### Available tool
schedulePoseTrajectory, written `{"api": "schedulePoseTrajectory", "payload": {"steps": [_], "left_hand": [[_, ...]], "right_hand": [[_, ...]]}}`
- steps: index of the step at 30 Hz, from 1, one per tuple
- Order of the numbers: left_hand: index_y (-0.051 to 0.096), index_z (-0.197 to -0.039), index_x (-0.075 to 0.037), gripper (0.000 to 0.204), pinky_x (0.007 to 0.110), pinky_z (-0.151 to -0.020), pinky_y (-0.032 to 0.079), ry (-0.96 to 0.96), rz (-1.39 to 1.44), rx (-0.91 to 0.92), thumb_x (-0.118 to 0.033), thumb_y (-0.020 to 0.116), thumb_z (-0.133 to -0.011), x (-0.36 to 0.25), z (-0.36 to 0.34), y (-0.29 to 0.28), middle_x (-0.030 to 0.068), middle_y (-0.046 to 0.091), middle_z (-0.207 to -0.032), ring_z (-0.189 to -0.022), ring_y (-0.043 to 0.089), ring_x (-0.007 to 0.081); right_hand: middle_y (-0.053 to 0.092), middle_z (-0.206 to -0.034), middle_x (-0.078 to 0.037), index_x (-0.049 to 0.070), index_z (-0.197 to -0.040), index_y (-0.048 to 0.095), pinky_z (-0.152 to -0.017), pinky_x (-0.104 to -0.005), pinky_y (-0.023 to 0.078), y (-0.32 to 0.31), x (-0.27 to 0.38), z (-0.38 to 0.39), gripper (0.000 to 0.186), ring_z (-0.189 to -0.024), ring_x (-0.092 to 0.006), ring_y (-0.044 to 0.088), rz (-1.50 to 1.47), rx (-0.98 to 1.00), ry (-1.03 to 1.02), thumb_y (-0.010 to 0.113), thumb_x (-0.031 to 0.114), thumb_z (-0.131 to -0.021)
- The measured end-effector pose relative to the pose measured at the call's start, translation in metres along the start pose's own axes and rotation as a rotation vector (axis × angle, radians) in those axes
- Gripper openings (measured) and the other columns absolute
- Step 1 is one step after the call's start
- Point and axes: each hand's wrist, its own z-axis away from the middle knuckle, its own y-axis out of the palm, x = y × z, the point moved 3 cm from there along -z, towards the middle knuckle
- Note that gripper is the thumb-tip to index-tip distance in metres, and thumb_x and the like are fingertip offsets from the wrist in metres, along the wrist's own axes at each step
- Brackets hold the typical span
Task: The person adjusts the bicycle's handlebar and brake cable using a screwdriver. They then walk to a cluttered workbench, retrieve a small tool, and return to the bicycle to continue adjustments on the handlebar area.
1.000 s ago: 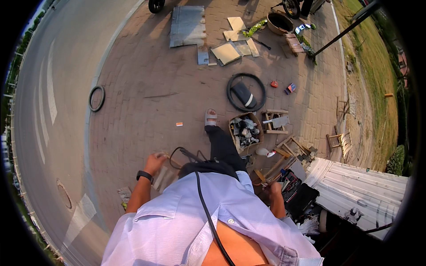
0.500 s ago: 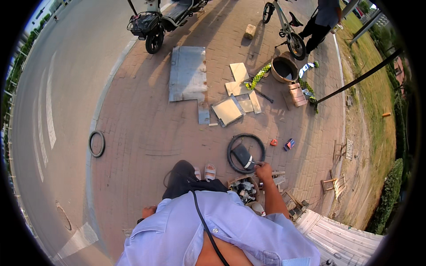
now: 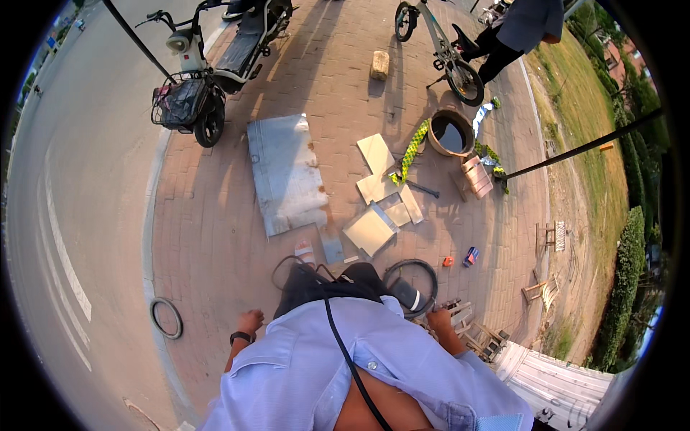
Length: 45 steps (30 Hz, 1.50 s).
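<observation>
My left hand (image 3: 250, 321), with a dark watch at the wrist, hangs beside my hip; its fingers look loosely curled and nothing shows in them. My right hand (image 3: 438, 320) is low at my right side, closed, just beside a black tyre (image 3: 432, 276) lying on the paving. What it holds, if anything, is too small to make out. Inside the tyre's ring lies a dark flat piece with a white band (image 3: 407, 294). My shirt hides part of the tyre.
Sheet metal (image 3: 287, 172), tan boards (image 3: 369, 230) and a tub of dark liquid (image 3: 450, 136) lie ahead. A scooter (image 3: 208, 93) and a bicycle (image 3: 453, 61) stand farther off, a person (image 3: 528, 29) near the bicycle. Another tyre (image 3: 166, 318) lies left, small wooden stools (image 3: 543, 289) right.
I have stepped forward, so the sheet metal and boards sit closer. My right hand has drawn back from over the tyre, where it held a slim silvery tool. My left hand has swung forward.
</observation>
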Motion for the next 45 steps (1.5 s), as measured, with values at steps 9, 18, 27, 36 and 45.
{"api": "schedulePoseTrajectory", "payload": {"steps": [9, 18, 27, 36, 45], "left_hand": [[0.067, -0.115, 0.006, 0.038, 0.026, -0.070, 0.049, -0.009, 0.529, -0.322, -0.026, 0.065, -0.093, -0.333, -0.220, -0.248, 0.0064, 0.071, -0.093, -0.082, 0.063, 0.0119], [0.070, -0.116, 0.004, 0.039, 0.028, -0.069, 0.052, -0.202, 0.271, -0.202, -0.025, 0.068, -0.090, -0.488, -0.417, -0.279, 0.0080, 0.072, -0.093, -0.077, 0.063, 0.0136], [0.070, -0.107, 0.005, 0.031, 0.026, -0.069, 0.056, -0.091, 0.105, -0.077, -0.023, 0.066, -0.095, -0.660, -0.564, -0.349, 0.0081, 0.073, -0.091, -0.086, 0.071, 0.0152], [0.068, -0.110, 0.006, 0.036, 0.028, -0.067, 0.052, -0.083, 0.243, -0.026, -0.026, 0.065, -0.093, -0.847, -0.868, -0.423, 0.0060, 0.070, -0.088, -0.081, 0.066, 0.0142], [0.064, -0.124, 0.003, 0.042, 0.024, -0.082, 0.050, 0.208, -0.016, 0.150, -0.029, 0.067, -0.097, -1.225, -1.115, -0.490, 0.0048, 0.070, -0.104, -0.096, 0.065, 0.0126]], "right_hand": [[0.070, -0.089, -0.027, -0.001, -0.088, 0.072, -0.082, -0.0499, 0.055, -0.113, 0.097, -0.160, 0.031, -0.088, -0.0455, 0.068, -0.607, 0.066, 0.460, 0.068, 0.027, -0.076], [0.070, -0.082, -0.025, -0.003, -0.093, 0.070, -0.078, -0.0473, 0.056, -0.288, 0.105, -0.539, 0.031, -0.083, -0.0421, 0.070, -0.582, -0.133, 0.324, 0.070, 0.021, -0.075], [0.067, -0.075, -0.012, -0.005, -0.148, 0.037, -0.052, -0.0305, 0.051, -0.716, 0.121, -0.819, 0.070, -0.058, -0.0146, 0.062, -1.303, -0.455, 0.203, 0.062, 0.004, -0.083], [0.070, -0.083, -0.009, -0.011, -0.137, 0.049, -0.057, -0.0262, 0.052, -0.820, 0.162, -0.989, 0.052, -0.064, -0.0119, 0.063, -1.746, -0.360, 0.241, 0.065, 0.007, -0.091], [0.070, -0.089, -0.010, -0.008, -0.129, 0.056, -0.061, -0.0254, 0.053, -0.925, 0.160, -1.118, 0.037, -0.068, -0.0117, 0.065, -1.871, -0.445, 0.468, 0.061, 0.007, -0.095]]}}
